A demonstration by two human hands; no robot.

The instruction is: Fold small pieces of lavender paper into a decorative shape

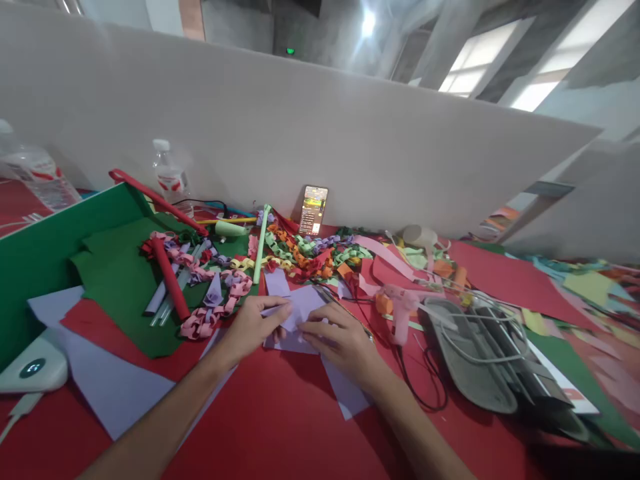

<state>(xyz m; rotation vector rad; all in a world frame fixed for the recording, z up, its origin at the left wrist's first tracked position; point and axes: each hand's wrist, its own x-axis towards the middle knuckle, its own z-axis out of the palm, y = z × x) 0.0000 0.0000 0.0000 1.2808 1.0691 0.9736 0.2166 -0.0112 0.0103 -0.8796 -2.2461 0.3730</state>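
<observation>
Between my two hands is a small piece of purple paper (301, 301), over other purple sheets on the red tabletop. The fingers of my left hand (253, 327) are closed on its left side, thumb and index pressed together. My right hand (345, 337) has bent fingers closed at the paper's right side; the fingertips partly cover it. A purple strip (345, 393) sticks out below my right wrist. Just beyond my left fingertips lies a purple rectangle (277, 283). A dark, slender tool (327, 293) lies behind my right hand, partly hidden.
Paper chains (300, 257) in several colours spread across the back. A propped-up phone (313, 210) leans on the white partition (280, 120). To the right are a pink glue gun (401, 317) with a cable and a grey case (465, 367). Rolled red paper (170, 280) lies left.
</observation>
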